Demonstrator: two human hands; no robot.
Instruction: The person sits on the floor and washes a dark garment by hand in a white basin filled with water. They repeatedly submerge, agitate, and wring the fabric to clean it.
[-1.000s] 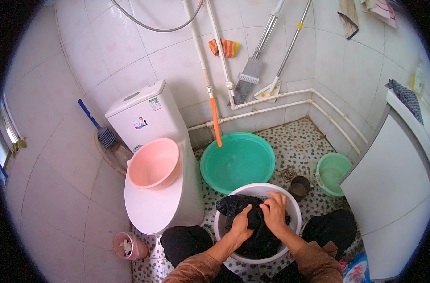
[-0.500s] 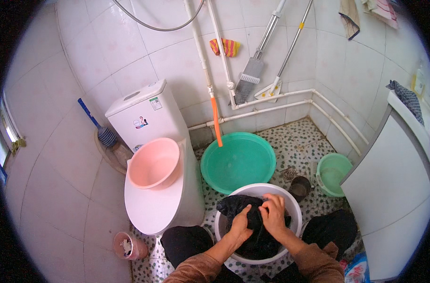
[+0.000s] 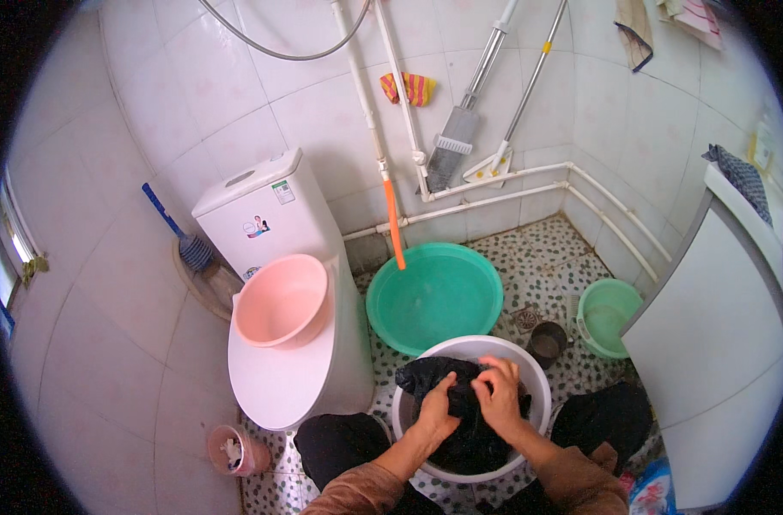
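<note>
Between my knees stands a white basin [image 3: 539, 396] with a wet-looking black garment [image 3: 473, 442] bunched up inside it. My left hand [image 3: 436, 414] is closed on the cloth, its thumb lying on top and the other fingers hidden in the folds. Just to the right, my right hand [image 3: 500, 402] pinches the same cloth with curled fingers. Part of the garment rises in a fold toward the basin's left rim. Which kind of garment it is cannot be made out.
Beyond the basin sits a large green tub [image 3: 434, 296] under an orange hose [image 3: 394, 225]. A pink basin [image 3: 282, 300] rests on the closed toilet lid [image 3: 271, 386] at left. To the right are a dark cup [image 3: 547, 343], a pale green basin [image 3: 609, 318] and a white cabinet [image 3: 718, 343].
Almost everything stays in place. The fingers of my right hand shift very slightly over the black garment, while my left hand keeps its hold.
</note>
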